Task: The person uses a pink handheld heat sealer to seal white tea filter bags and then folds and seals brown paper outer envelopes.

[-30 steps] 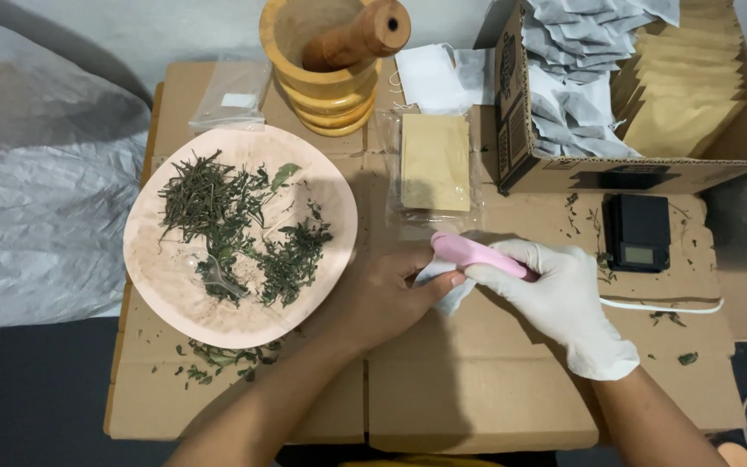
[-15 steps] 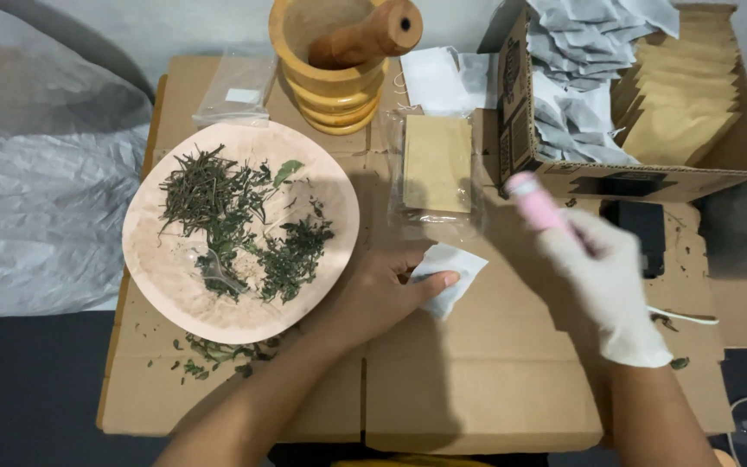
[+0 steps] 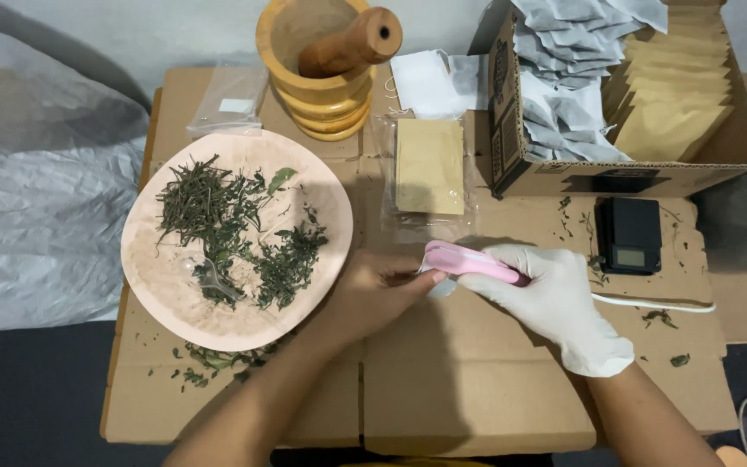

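the gloved right hand (image 3: 555, 298) is clamped round a pink sealer (image 3: 469, 262); the bare left hand (image 3: 378, 290) pinches a small white sachet (image 3: 443, 285) at its tip, on the table (image 3: 477, 389). fingers sit close: a pinch or crooked seal looks likely.

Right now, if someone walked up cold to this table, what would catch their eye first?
Probably the pink handheld tool at the centre, gripped by the white-gloved right hand while the bare left hand pinches a small white sachet under its tip. Next, the round pink plate of dried green herbs on the left, with a wooden mortar and pestle behind it. At the back right, a cardboard box holds white and tan sachets.
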